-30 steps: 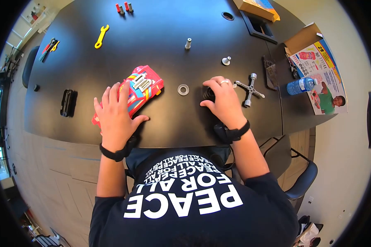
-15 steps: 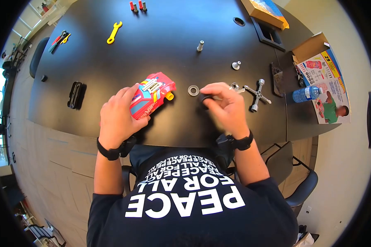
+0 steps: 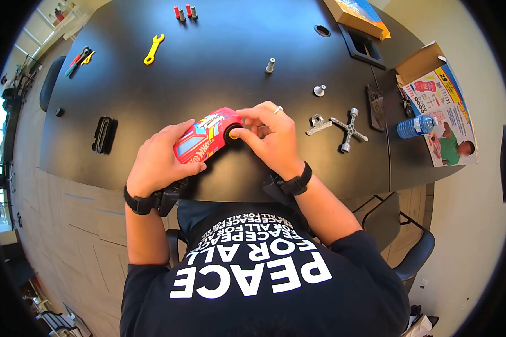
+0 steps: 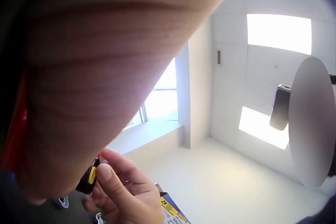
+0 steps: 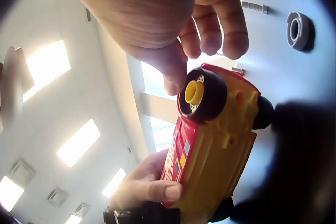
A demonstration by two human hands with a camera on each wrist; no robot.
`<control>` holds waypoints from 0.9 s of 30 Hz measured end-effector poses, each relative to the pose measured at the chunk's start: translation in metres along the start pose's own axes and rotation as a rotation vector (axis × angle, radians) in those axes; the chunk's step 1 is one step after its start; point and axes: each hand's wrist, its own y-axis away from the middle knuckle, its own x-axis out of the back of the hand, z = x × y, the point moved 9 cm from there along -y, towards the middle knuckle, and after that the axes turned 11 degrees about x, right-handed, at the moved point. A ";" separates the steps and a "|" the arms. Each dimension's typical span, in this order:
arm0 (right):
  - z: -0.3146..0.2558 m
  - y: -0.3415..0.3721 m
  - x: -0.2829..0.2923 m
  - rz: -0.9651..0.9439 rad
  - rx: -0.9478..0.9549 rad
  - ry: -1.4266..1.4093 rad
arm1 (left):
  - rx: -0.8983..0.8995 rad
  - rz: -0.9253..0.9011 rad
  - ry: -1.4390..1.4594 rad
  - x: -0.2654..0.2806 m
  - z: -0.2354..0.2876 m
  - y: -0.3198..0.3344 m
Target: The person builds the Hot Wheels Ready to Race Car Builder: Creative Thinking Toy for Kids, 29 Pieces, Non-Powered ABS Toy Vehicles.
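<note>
Gripping the car point(image 3: 199, 140) in the left hand point(image 3: 157, 160), with fingers and thumb wrapped round one end, tilted over the near part of the table point(image 3: 146, 98); impossible to tell whether touching it or lifted clear. Pinching the wheel point(image 5: 214, 95) at the opposite end with the right hand point(image 3: 272, 137), with the thumb against the outer face, beside the yellow hub point(image 5: 193, 92), and the last fingers loose. Likely to go wrong first at that hub: too little to judge from how firmly seated, so possibly prone to working loose under an off-centre push. Pressing on one edge alone could tip the wheel askew, or pop it off and send it rolling toward the near edge. Bracing from only the far end, could also let the car twist or slide in the left hand under a hard shove at the wheel. Hard, too, to check alignment by eye, with the thumb so close to the outer face. Dropping the right hand carelessly might knock the ring point(image 5: 304, 30) on the table, or, reaching farther out, topple the upright bolt point(image 3: 270, 66). Best to push squarely, with firm support close behind the wheel.
</note>
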 end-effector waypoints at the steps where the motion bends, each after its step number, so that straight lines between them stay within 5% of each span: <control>1: -0.005 -0.003 0.006 0.046 0.011 0.016 | 0.004 0.002 0.003 0.000 0.000 0.001; 5: 0.017 -0.001 0.043 0.113 0.038 0.261 | 0.013 -0.002 0.028 0.000 -0.001 0.001; 8: 0.043 0.010 0.058 -0.055 -0.109 0.374 | 0.016 0.001 0.028 0.001 0.000 0.002; 15: 0.062 0.023 0.024 -0.324 -0.096 0.398 | 0.025 -0.006 0.052 0.001 -0.002 -0.006; 18: 0.061 0.020 0.024 -0.301 -0.109 0.324 | 0.049 -0.044 0.062 0.002 -0.008 -0.010; 20: 0.059 0.017 0.035 -0.079 -0.255 0.122 | 0.050 -0.077 0.086 0.002 -0.011 -0.012; 21: 0.068 0.022 0.037 -0.041 -0.135 0.099 | 0.055 -0.076 0.088 0.003 -0.011 -0.013; 27: 0.067 0.027 0.023 -0.030 -0.368 -0.236 | 0.080 -0.110 0.135 0.003 -0.010 -0.014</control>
